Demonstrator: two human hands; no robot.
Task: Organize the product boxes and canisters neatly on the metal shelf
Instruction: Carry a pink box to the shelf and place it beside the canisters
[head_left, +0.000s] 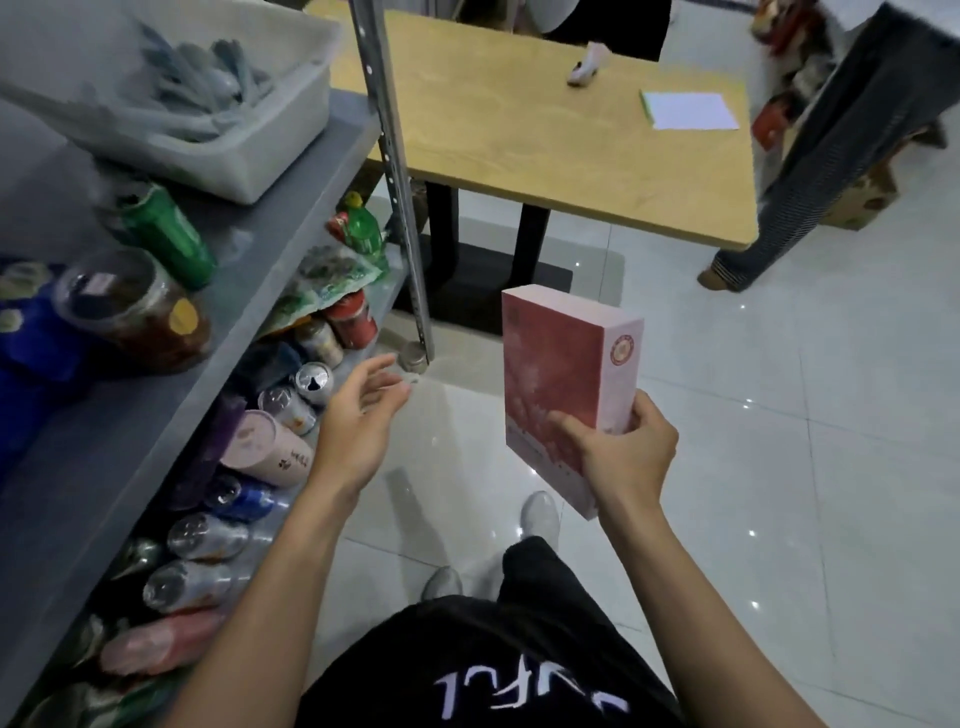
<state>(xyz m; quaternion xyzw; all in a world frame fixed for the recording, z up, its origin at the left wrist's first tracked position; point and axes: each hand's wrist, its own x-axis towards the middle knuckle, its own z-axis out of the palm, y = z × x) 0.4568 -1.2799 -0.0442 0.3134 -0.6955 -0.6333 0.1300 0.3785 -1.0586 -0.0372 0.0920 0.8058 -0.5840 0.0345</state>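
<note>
Beside metal shelf (130, 431), pink box (561, 374)

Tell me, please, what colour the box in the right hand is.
The box is pink, paler on its side; the head view shows it.

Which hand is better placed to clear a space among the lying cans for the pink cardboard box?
Left, probably. The left hand is open, empty and close to the silver-topped metal cans on the grey metal shelf. The right hand holds the pink cardboard box, out over the floor.
</note>
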